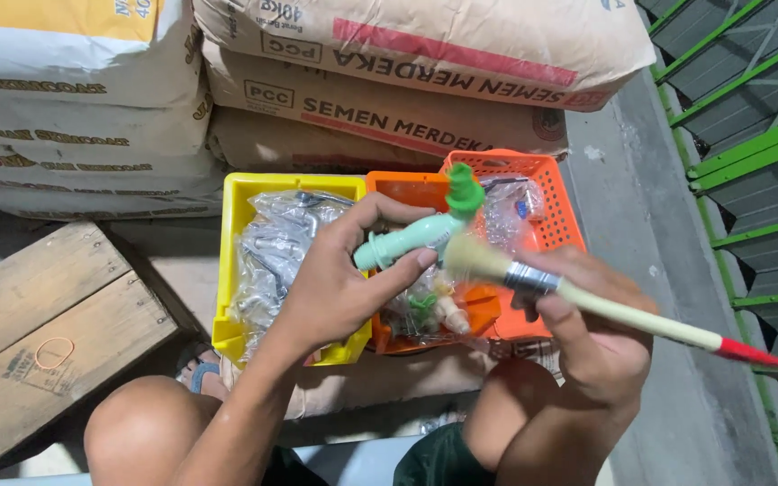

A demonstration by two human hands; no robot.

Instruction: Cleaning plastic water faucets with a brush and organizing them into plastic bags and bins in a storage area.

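**Above the baskets: a plastic tap and a paintbrush in two hands**

Over the row of baskets, the left hand (335, 288) is closed around a pale green plastic tap (411, 236); the thumb lies on top of its body and the fingertips press it from below. The tap has a darker green handle (464, 189), which points up and away from the person. Just beside it, the right hand (592, 328) grips a paintbrush (587, 301) by the wooden handle, close behind the metal ferrule. The pale bristles (468, 258) touch, or almost touch, the tap near the left fingertips; I cannot tell which. The red end of the handle (749, 353) points to the right side.

Under the hands stand three plastic baskets side by side. The yellow basket (236, 193) on the left holds clear bags with metal parts inside. The orange tray (398, 189) in the middle holds a clear bag with small green and cream fittings (429, 310). The orange mesh basket (551, 189) on the right also holds clear plastic bags.

Behind the baskets, cement sacks (389, 99) are piled up. A wooden pallet (47, 315) lies at the left, with a rubber band (54, 353) on it. The bare knees (137, 423) of the person show at the bottom edge, and green metal bars (749, 153) run along the right edge.
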